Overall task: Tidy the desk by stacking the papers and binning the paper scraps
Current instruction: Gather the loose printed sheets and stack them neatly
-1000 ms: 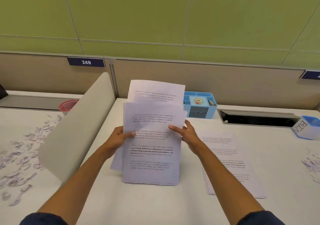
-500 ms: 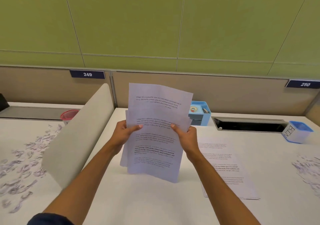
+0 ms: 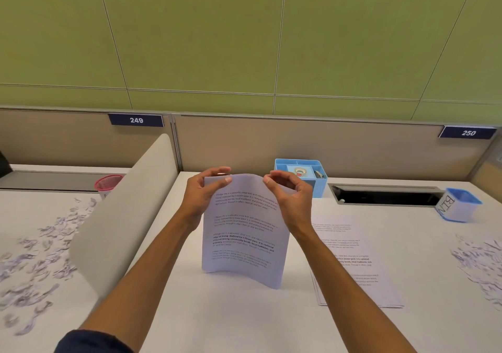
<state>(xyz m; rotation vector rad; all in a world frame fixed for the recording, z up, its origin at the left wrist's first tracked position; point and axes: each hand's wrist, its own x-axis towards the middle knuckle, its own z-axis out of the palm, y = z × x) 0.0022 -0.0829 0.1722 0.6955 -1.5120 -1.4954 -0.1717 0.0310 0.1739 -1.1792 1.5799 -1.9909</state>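
Desk (image 3: pixel 244 322) first: white, with a grey divider (image 3: pixel 122 217) at nine o'clock. At its centre a sheaf of papers (image 3: pixel 244 233) stands on its bottom edge, bowed; the left hand (image 3: pixel 202 192) and right hand (image 3: pixel 292 196) each pinch a top corner between thumb and fingertips. More printed sheets (image 3: pixel 353 260) lie flat at three o'clock. Scraps (image 3: pixel 478 263) litter the far three o'clock edge. The sheaf could buckle or fan out if pressed down harder, since only its corners are held. Containers next: a blue organiser (image 3: pixel 301 173) at one o'clock holds a tape roll and a small clip-like item; the blue-rimmed tub marked BIN (image 3: pixel 459 204) at two o'clock shows nothing inside from here; the red mesh cup (image 3: pixel 107 185) at ten o'clock is too hidden to judge.
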